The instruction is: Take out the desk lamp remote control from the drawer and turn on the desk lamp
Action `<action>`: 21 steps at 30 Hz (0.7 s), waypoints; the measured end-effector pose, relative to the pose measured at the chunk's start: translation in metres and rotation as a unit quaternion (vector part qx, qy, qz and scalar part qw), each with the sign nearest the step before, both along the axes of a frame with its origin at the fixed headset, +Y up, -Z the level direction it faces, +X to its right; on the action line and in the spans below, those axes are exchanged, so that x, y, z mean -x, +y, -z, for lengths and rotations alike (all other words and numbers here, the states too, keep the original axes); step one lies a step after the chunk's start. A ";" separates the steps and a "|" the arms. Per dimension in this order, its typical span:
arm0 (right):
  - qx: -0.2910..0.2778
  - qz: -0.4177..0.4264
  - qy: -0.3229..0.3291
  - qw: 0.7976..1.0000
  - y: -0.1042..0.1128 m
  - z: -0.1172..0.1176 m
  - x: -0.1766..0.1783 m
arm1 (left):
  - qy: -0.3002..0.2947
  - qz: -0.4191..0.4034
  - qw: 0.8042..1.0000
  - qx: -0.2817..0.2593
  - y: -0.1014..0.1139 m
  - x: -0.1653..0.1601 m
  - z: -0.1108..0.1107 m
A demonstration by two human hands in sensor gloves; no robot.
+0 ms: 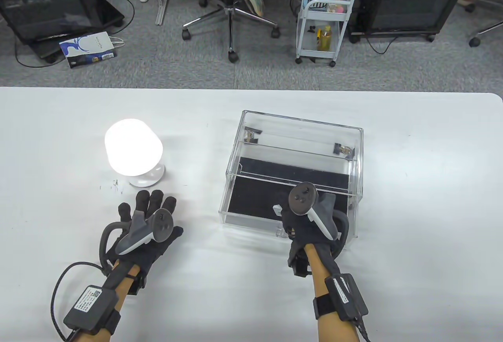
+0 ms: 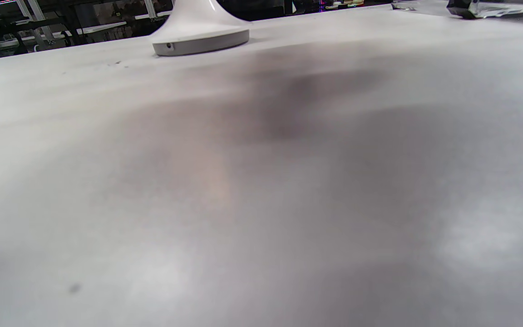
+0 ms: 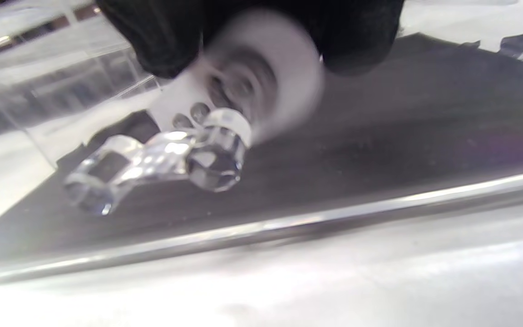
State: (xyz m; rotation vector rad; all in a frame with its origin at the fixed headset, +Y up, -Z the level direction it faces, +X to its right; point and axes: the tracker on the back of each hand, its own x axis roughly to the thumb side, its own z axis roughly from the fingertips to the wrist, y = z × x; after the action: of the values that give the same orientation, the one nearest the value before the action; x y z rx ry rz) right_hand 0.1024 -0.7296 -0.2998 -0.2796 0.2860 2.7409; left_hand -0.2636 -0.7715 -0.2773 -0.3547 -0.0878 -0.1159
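**Lamp lit, remote in right hand over open drawer**

Clear box [image 1: 300, 137] sits on the white bench [image 1: 251, 287], right of centre. Its drawer [image 1: 251, 200] is pulled out toward the near edge; black liner on the drawer floor, bare where it shows. Clear handle [image 3: 152, 168] on the drawer front, seen close in the right wrist view.

Right hand [image 1: 310, 216] is above the drawer's front part, fingers [image 3: 170, 36] grasping the white remote [image 3: 248, 81]. Remote is blurred; round button area and small dots face the camera, one end pokes out left of the hand in the table view. Remote is off the liner, held just above the handle.

Lamp [image 1: 133, 151] stands on the bench left of the box, well apart from it, shade glowing bright. Its round white base [image 2: 200, 38] is at the top of the left wrist view.

Left hand [image 1: 145, 224] lies palm down on the bench just in front of the lamp base, fingers released and spread, grasping nothing, fingertips near the base but not touching.

Open bench between the left hand and the drawer, and along the whole near edge. Box right side sits near the bench's right end, with some open room there.
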 end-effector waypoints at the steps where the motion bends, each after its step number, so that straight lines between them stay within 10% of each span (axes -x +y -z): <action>1: -0.001 0.000 0.002 1.000 0.000 0.000 0.000 | 0.000 0.000 1.000 0.000 0.000 0.000 0.000; 10: -0.044 -0.007 0.014 0.999 0.015 -0.007 -0.005 | -0.001 0.000 1.000 0.002 0.001 0.000 0.000; 17: -0.152 -0.075 0.052 0.984 0.080 -0.044 0.018 | -0.008 -0.008 1.000 -0.005 0.006 -0.003 -0.001; 21: -0.048 -0.170 0.053 0.983 0.070 -0.050 0.030 | -0.008 -0.010 1.000 -0.010 0.009 -0.002 -0.002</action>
State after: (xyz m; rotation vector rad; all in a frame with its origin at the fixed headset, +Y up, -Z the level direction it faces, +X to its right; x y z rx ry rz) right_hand 0.0724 -0.6593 -0.2501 -0.1696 0.1445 3.1020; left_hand -0.2619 -0.7630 -0.2750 -0.3325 -0.1056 -0.0992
